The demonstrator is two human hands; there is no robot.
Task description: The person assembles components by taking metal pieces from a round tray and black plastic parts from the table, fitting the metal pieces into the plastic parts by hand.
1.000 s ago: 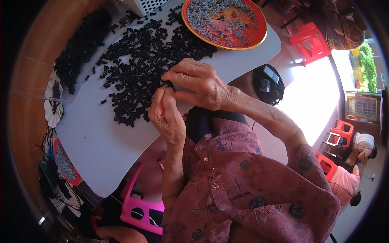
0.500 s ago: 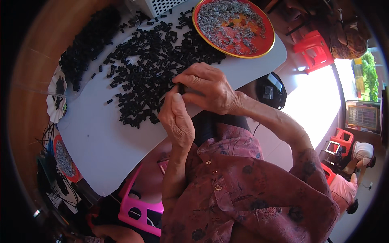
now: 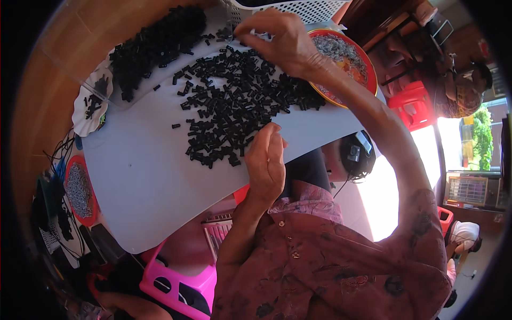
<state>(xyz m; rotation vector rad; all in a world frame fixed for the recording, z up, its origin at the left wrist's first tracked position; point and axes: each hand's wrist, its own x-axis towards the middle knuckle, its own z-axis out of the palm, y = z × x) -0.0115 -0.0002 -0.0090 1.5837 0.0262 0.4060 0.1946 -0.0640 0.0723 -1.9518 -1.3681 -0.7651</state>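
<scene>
My left hand (image 3: 266, 164) is closed at the near edge of a spread of small black plastic pieces (image 3: 229, 96) on a pale table (image 3: 160, 192). Its thumb presses against the fingers; anything between them is hidden. Stretched out over the far side of the table, my right hand (image 3: 285, 42) has its fingers bent and apart, with a gap behind the thumb. No piece shows in it. Below its fingertips lie a few black pieces with shiny metal bits (image 3: 224, 35). Under my right forearm, a red round tray (image 3: 372, 80) holds many small silvery metal parts.
A white perforated basket (image 3: 320, 12) stands at the far edge. A larger black heap (image 3: 154, 42) lies far left, beside a white scalloped dish (image 3: 82, 114). At left is a red tray of metal parts (image 3: 80, 189). Pink stools (image 3: 181, 277) stand below; people sit at right.
My hands have come apart. The right one has moved away to the far side, towards the basket; the left remains near the table's front edge. The whole view has shifted.
</scene>
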